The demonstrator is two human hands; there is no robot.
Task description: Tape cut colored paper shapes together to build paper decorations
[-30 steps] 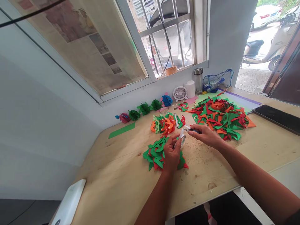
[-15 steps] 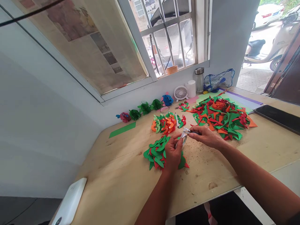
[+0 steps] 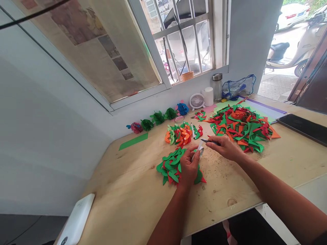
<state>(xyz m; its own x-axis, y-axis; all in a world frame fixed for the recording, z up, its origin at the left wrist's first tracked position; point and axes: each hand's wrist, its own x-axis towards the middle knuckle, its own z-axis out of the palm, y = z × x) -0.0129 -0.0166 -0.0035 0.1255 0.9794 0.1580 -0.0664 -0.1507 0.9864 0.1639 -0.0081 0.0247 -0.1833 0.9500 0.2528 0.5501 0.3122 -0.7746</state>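
Observation:
My left hand (image 3: pixel 189 164) is closed on a roll of white tape (image 3: pixel 201 151), and a short white end of the tape sticks up past the fingers. Small scissors (image 3: pixel 209 141) with dark handles are gripped in my right hand (image 3: pixel 224 148). Their tips point left, just above the tape end and apart from it. Beneath my left hand lies a heap of green and red cut shapes (image 3: pixel 170 165). Behind it is a smaller group of orange, red and green pieces (image 3: pixel 178 133) with a white pen (image 3: pixel 192 131) beside it.
A large pile of green, red and orange scraps (image 3: pixel 242 127) spreads at the right, near a black phone (image 3: pixel 304 126). Along the wall stand paper flowers (image 3: pixel 157 117), a small white fan (image 3: pixel 197 101) and a glass bottle (image 3: pixel 217 88). A green strip (image 3: pixel 133 141) lies at the left.
The scissors have come away from the tape end, and their blades now look closed together. The tape end stands free above my left hand, which has hardly moved.

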